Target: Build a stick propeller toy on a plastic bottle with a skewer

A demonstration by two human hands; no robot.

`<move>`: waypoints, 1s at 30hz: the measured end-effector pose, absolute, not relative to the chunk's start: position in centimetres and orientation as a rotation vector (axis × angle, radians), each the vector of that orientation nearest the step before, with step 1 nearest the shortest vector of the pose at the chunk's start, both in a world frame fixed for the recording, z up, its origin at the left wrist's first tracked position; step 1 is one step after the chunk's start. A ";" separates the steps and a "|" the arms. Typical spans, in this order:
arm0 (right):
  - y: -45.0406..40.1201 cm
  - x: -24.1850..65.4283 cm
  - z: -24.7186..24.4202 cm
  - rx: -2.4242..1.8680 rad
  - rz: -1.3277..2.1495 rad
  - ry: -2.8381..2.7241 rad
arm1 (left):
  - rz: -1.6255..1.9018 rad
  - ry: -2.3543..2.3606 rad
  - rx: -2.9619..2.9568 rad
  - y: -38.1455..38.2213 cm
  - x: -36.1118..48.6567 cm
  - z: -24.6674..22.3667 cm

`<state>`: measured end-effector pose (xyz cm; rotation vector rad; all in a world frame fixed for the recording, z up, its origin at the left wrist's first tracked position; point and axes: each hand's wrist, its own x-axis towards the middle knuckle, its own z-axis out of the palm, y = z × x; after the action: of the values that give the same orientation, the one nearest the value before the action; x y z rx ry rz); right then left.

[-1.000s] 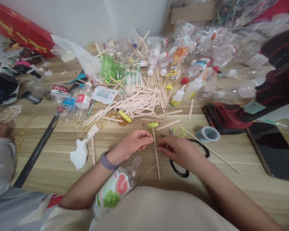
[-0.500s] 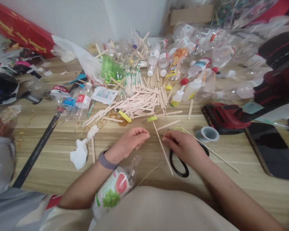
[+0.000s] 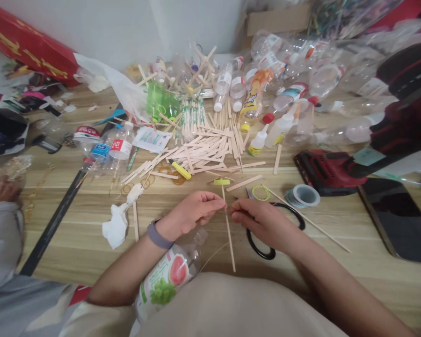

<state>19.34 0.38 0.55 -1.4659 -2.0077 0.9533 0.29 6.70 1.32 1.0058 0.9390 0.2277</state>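
Observation:
A thin wooden stick [image 3: 230, 243] stands between my hands, with a yellow-green bottle cap ring or disc [image 3: 221, 181] at its far end. My left hand [image 3: 196, 210] is pinched closed, its fingertips touching the stick from the left. Just right of the stick, my right hand [image 3: 257, 217] is pinched too. A fine thread shows faintly at the fingertips. Under my right hand lie black-handled scissors [image 3: 263, 255], partly hidden. Against my left forearm lies a clear plastic bottle [image 3: 166, 276] with a fruit label.
Flat craft sticks [image 3: 205, 150] are heaped ahead. A yellow cutter [image 3: 181, 170] lies before them. To the right are a spool [image 3: 302, 195], a red-and-black power tool [image 3: 331, 171] and a phone [image 3: 400, 220]. Bottles crowd the back. Another person's hand [image 3: 0, 189] is at the left edge.
The stick has swung more upright, its near end moving left. My left fingertips have come right to touch it, and my right hand has shifted slightly left, narrowing the gap.

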 end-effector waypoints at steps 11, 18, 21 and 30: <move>0.2 18.6 -0.7 -1.237 0.303 -2.128 | 0.282 0.977 1.224 6.0 0.4 1.1; 0.2 18.5 -0.4 -1.337 0.426 -1.995 | 0.252 0.953 1.394 5.8 0.3 1.2; 0.2 18.4 -0.2 -1.430 0.572 -1.879 | 0.205 0.939 1.478 5.7 0.3 1.6; 0.6 18.4 0.2 -1.547 1.009 -1.495 | 0.261 0.912 1.593 5.7 0.2 2.0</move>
<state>18.40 0.64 0.16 -1.5467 -1.4955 1.0085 0.22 5.68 2.01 1.5933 0.9116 0.2606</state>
